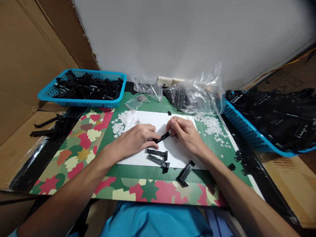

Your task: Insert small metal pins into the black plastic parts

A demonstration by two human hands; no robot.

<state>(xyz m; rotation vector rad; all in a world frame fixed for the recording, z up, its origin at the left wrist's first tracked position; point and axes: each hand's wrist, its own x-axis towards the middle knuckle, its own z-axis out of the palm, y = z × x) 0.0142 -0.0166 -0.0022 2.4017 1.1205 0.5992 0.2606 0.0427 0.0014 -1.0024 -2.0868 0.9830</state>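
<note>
Blue cloth, green mat, wall; left fingers closed round black part, right fingers pinched, contents unclear.

There are two blue baskets — one left, one right — three clear bags far, two hands, and four black parts near centre.

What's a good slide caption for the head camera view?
Left hand holding a slim black plastic part over a white sheet, right hand close by, small white discs scattered on both sides.
</note>
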